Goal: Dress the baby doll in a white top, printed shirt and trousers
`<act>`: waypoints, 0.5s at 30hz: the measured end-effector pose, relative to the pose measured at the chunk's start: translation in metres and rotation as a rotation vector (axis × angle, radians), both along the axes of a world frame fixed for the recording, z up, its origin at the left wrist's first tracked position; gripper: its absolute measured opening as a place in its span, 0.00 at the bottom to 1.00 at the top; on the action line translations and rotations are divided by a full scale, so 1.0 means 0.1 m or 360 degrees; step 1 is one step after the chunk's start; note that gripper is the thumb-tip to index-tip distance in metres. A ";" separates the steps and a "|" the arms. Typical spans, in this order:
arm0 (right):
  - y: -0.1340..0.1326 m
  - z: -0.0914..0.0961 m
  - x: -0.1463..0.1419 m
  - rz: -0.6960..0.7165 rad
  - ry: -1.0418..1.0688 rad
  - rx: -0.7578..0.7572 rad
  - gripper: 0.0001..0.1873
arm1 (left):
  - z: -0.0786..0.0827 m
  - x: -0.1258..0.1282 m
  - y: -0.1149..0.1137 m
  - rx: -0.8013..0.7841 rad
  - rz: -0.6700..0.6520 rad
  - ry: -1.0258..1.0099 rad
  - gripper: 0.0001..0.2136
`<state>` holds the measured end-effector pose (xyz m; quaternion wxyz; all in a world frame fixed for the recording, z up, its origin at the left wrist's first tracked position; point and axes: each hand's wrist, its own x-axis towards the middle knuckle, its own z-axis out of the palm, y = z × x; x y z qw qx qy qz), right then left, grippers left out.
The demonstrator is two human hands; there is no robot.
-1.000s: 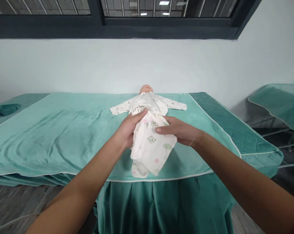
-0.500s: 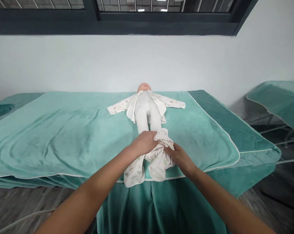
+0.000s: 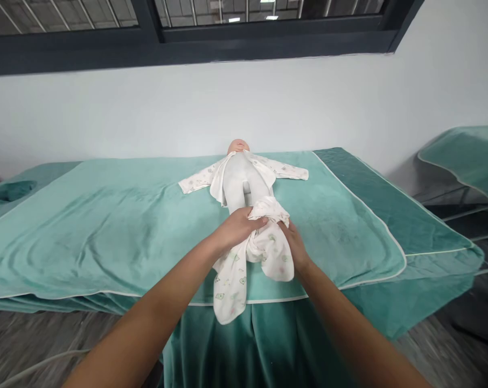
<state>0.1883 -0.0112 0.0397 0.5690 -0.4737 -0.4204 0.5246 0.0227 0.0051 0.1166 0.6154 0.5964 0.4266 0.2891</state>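
A baby doll [image 3: 244,180] lies on its back on a teal towel [image 3: 106,226], head toward the wall, its white cloth body bare and a printed top spread open under it. Printed baby trousers [image 3: 264,245] are bunched over the doll's feet, one leg hanging over the table's front edge. My left hand [image 3: 238,226] is closed on the trousers' waistband at the left. My right hand [image 3: 294,240] grips the bunched fabric at the right.
The towel covers a long table draped in teal cloth [image 3: 268,345]. A rolled teal cloth [image 3: 9,189] lies at the far left. Another teal-covered table [image 3: 466,156] stands at the right. A white wall and a dark window frame are behind.
A second ago I held the trousers up in front of the doll. They came down to its feet, and now both hands have drawn the bunched waistband a little up the legs.
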 end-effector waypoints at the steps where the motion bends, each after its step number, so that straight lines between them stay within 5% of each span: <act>1: 0.06 0.00 0.00 -0.0042 -0.0048 0.0043 0.22 | 0.01 0.02 0.01 -0.0046 0.0026 -0.0054 0.20; 5: 0.27 0.00 -0.03 -0.0120 -0.0110 0.0106 0.15 | 0.05 -0.01 0.08 -0.0154 0.0038 -0.0115 0.20; 11: 0.46 0.08 -0.02 -0.0116 -0.0092 0.0151 0.16 | 0.21 -0.22 0.35 -0.0307 -0.0268 -0.0010 0.17; 15: 0.53 0.06 0.00 -0.0067 0.0070 0.0083 0.22 | 0.20 -0.19 0.60 -0.0239 -0.0106 -0.0006 0.17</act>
